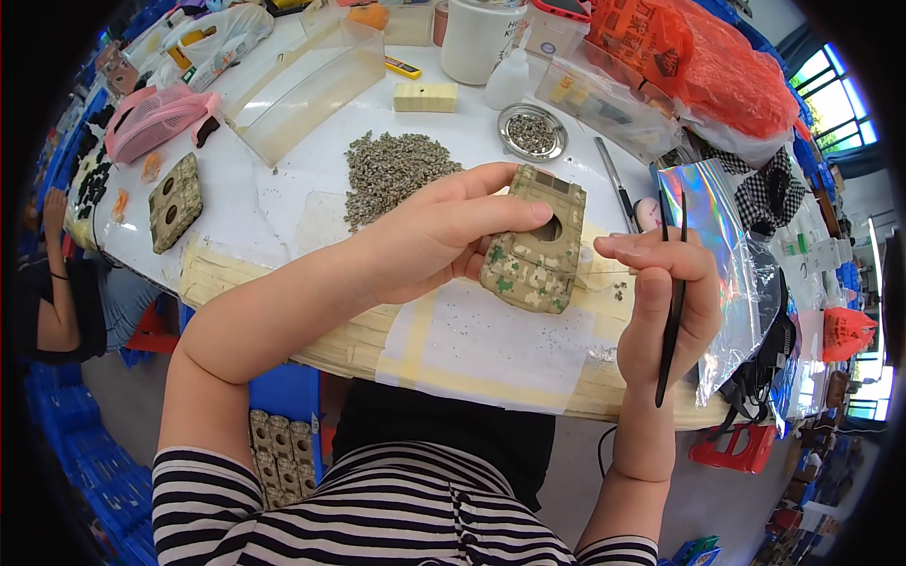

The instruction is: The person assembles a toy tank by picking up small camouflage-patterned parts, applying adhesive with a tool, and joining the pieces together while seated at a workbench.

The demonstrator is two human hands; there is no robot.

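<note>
A camouflage toy tank hull (533,259) with a round hole in its top is gripped by my left hand (444,231), with the thumb near the hole. My right hand (675,283) is just to the right of it. Black tweezers (672,330) stick up and down across those fingers. Between its thumb and fingertips is a thin needle-like rod (613,273), pointing at the hull's right edge; whether its tip touches cannot be made out. Below the hull lies a white sheet (481,349) with tiny specks and yellow tape.
Behind my left hand is a pile of small greyish parts (396,170); more sit in a round metal dish (532,132). Another camouflage hull (176,203) lies left. A knife (613,174), shiny film (713,245) and red bags (708,71) are right. A person (66,292) sits at left.
</note>
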